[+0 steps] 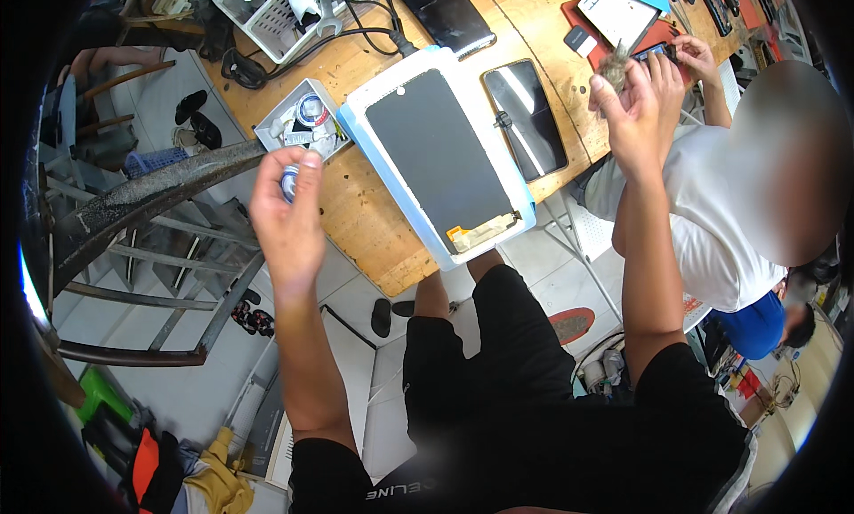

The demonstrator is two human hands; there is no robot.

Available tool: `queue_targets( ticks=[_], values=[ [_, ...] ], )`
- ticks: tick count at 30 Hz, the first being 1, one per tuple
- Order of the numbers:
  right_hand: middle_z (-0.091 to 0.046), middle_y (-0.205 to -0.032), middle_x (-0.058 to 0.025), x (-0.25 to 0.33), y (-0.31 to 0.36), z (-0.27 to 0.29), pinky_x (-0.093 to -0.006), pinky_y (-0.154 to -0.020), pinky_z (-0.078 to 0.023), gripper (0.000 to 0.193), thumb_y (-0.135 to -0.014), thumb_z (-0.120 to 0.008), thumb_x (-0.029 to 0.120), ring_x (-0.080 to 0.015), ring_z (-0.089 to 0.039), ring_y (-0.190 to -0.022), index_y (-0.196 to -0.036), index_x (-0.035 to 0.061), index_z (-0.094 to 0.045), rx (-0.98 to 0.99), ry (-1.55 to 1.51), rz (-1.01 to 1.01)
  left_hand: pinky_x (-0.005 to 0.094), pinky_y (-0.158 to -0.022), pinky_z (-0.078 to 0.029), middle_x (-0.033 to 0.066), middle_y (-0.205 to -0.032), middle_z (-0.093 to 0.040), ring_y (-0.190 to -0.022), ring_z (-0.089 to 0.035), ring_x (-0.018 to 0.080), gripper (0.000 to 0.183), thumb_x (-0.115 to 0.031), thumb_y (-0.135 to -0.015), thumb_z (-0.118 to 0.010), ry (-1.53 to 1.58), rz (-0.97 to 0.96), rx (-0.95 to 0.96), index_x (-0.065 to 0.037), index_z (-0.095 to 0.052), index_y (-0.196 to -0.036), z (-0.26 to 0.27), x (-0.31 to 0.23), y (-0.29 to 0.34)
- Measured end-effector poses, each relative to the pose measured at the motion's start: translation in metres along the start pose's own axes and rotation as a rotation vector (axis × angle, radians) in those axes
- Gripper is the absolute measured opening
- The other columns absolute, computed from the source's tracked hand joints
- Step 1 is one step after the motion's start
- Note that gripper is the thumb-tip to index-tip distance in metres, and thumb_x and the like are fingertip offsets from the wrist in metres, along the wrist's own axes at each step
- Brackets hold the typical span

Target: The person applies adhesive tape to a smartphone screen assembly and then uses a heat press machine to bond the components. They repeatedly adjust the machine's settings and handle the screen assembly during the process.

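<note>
My left hand (292, 225) is closed around a small round blue-and-white tin (289, 183), just left of the table's edge. Beside it a small white box (334, 144) holds a similar round container (311, 110) and small packets. My right hand (642, 114) is raised over the right side of the table, its fingers closed on a brownish-grey fuzzy clump (614, 68) whose kind I cannot make out. Between my hands, a dark phone screen panel (436, 145) with an orange flex cable (459, 236) at its near end lies on a white-and-blue flat pad (364, 132).
Right of the pad lies a dark phone (527, 123); another phone (442, 14) lies beyond it. A white basket (267, 25) with cables stands far left. A co-worker (729, 194) in white sits at right, hands on a phone. A metal frame (151, 198) rises at left.
</note>
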State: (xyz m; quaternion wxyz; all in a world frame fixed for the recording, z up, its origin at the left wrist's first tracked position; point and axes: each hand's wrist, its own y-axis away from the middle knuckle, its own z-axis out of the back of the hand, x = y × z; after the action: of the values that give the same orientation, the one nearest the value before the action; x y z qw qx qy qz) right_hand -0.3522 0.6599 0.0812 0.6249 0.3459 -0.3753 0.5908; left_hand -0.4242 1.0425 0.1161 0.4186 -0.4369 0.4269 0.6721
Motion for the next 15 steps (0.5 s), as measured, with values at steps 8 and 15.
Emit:
queue_targets(
  ticks=[8,15],
  values=[
    [-0.062,-0.109,-0.0033,0.018,0.034,-0.023,-0.0256,-0.083,-0.052,0.041,-0.096,-0.071,0.002,-0.0108,-0.061,-0.099,-0.133,-0.0013,-0.054,0.179,-0.442,-0.189,0.0214,-0.061,-0.033,-0.0056,-0.084,-0.052,-0.077,-0.042,0.0004,0.019,-0.022,-0.103,-0.067,-0.059,0.175,-0.276,-0.004,-0.065,-0.107,0.039,0.021,-0.003],
    [-0.067,-0.109,-0.0128,0.057,0.040,-0.051,-0.0322,-0.090,-0.052,0.042,-0.093,-0.076,0.015,-0.0174,-0.065,-0.101,-0.127,-0.0011,-0.059,0.356,-0.322,-0.051,0.0210,-0.060,-0.030,-0.0095,-0.081,-0.048,-0.071,-0.039,0.0002,0.018,-0.028,-0.102,-0.067,-0.086,0.309,-0.484,-0.011,-0.063,-0.105,0.089,0.055,0.051]
  ],
)
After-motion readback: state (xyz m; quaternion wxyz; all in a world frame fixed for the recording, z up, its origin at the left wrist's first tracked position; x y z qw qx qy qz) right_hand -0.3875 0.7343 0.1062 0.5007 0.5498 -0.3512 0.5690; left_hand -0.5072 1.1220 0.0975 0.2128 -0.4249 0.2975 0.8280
